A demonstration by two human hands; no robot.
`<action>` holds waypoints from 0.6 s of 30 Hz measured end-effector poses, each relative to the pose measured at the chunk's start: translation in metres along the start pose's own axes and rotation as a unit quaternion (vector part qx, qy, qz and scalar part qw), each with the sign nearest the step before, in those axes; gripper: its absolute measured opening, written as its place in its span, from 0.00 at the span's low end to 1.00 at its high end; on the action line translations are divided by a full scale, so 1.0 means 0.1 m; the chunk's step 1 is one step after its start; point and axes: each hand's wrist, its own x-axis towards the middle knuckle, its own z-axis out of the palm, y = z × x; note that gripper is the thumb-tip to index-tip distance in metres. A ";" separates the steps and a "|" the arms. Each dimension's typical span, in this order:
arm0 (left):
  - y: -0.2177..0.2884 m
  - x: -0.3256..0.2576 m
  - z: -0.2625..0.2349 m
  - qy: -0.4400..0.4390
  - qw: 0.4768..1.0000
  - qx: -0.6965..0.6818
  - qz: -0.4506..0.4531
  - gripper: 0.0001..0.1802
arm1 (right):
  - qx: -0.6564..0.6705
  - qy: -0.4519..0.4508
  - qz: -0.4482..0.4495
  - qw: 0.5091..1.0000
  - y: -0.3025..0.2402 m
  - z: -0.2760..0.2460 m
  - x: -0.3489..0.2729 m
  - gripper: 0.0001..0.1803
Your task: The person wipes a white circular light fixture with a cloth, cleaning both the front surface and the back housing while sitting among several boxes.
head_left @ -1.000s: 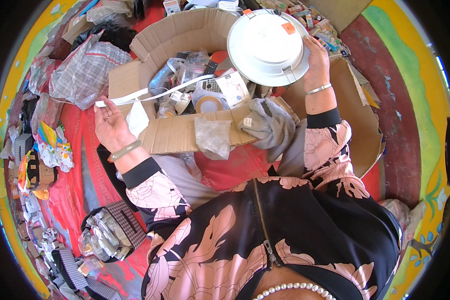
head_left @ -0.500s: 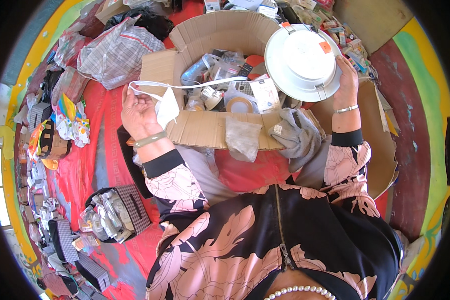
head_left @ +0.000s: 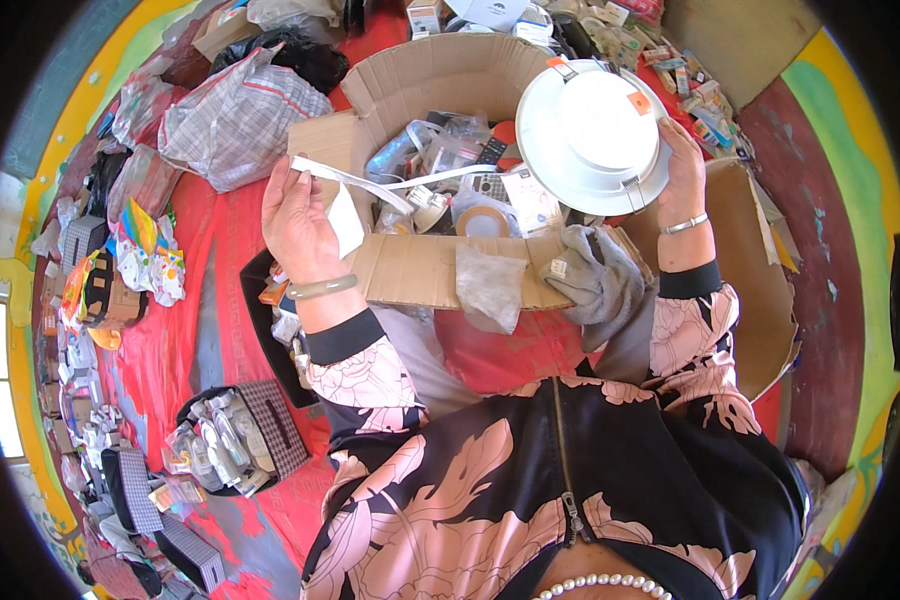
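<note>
My right hand [head_left: 682,175] grips the rim of a round white recessed downlight [head_left: 598,130] with spring clips and an orange sticker, held back side up over the far right of a cardboard box [head_left: 410,270]. My left hand [head_left: 302,225] pinches a flat white cord [head_left: 355,180] above the box's left side. The cord loops and runs right toward the downlight; its far end is hidden. A white piece [head_left: 345,222] like folded paper or plastic hangs beside my left fingers. Inside the box lie a roll of tape [head_left: 484,222], a dark remote control [head_left: 492,150] and plastic-wrapped items.
A grey cloth [head_left: 595,275] and a translucent pouch [head_left: 490,285] drape over the box's near flap. Another open carton [head_left: 745,270] stands at right. On the left are a checkered woven bag [head_left: 235,125] and a checkered bin [head_left: 270,425] of packaged items on red sheeting [head_left: 215,290].
My left hand has shifted right and slightly down, and the cord has gone from stretched to looped. The downlight has moved slightly left and down with my right hand.
</note>
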 end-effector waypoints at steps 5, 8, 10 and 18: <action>-0.05 -0.07 0.03 -0.007 0.979 0.159 -0.129 0.21 | 0.051 -0.003 -0.008 0.999 -0.05 -0.04 0.01 0.10; -0.07 -0.08 0.06 0.021 0.985 0.156 -0.065 0.22 | 0.058 0.024 -0.025 0.998 -0.11 0.00 -0.04 0.12; -0.07 -0.03 0.03 0.060 0.989 0.136 -0.024 0.16 | 0.055 0.043 -0.044 0.997 -0.09 -0.10 0.02 0.12; -0.18 -0.11 0.05 -0.078 0.995 0.031 -0.052 0.26 | -0.003 0.077 -0.059 0.995 -0.08 0.07 -0.08 0.08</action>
